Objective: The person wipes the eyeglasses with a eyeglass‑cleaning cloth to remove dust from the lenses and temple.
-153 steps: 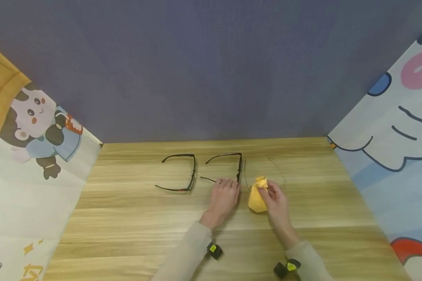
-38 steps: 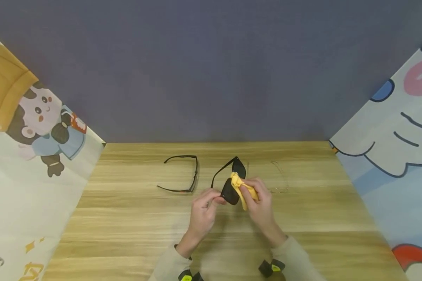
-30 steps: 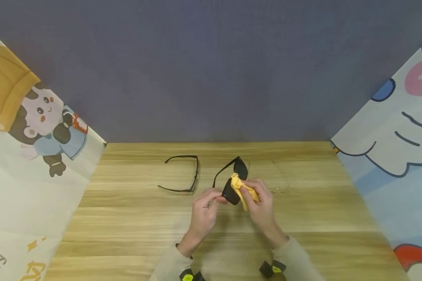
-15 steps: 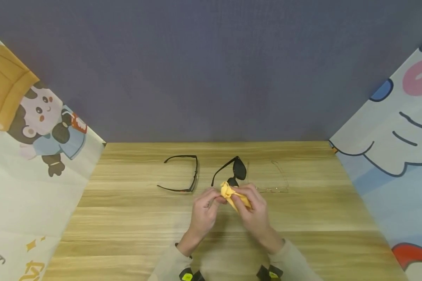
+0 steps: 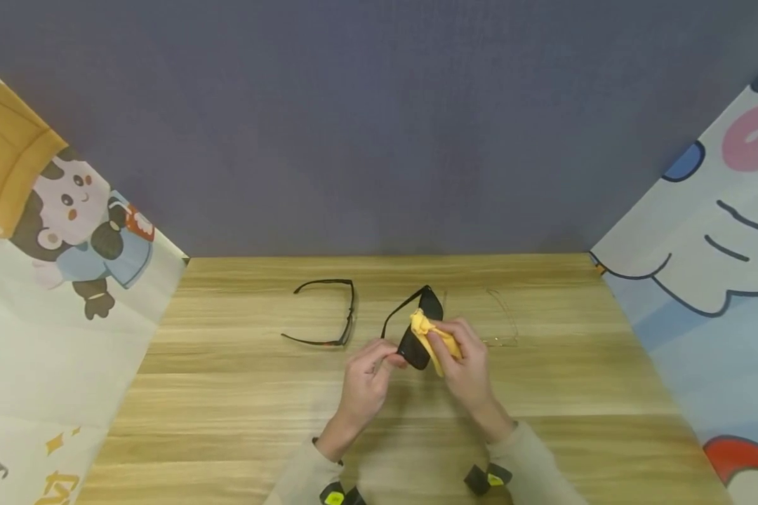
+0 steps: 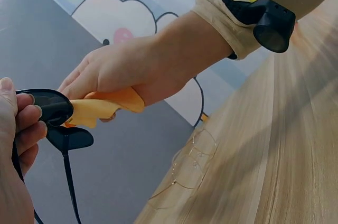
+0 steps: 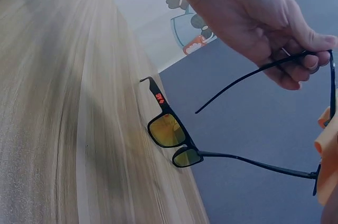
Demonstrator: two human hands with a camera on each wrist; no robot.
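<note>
Off the table, my left hand (image 5: 365,379) pinches a pair of dark-lensed black sunglasses (image 5: 412,351) at the corner by the hinge, their temples unfolded. A bunched yellow cloth (image 5: 426,333) is pinched in my right hand (image 5: 470,365), against the front of the lenses near the bridge. In the left wrist view, the cloth (image 6: 105,108) reaches from my right hand to the dark lens (image 6: 55,108). The right wrist view shows my left thumb and fingers on the frame where a temple (image 7: 248,78) begins; the cloth (image 7: 330,150) covers part of the front.
Another pair of black sunglasses (image 5: 350,315), orange-lensed in the right wrist view (image 7: 168,130), lies on the wooden table (image 5: 240,393) to the left. Thin wire-framed glasses (image 6: 187,171) lie to the right, partly behind my right hand. A grey panel (image 5: 379,126) stands behind.
Since the earliest frame, the middle sunglasses were lifted off the table and the cloth brought onto them. Within the last second, the cloth slid toward my left hand, then back right.
</note>
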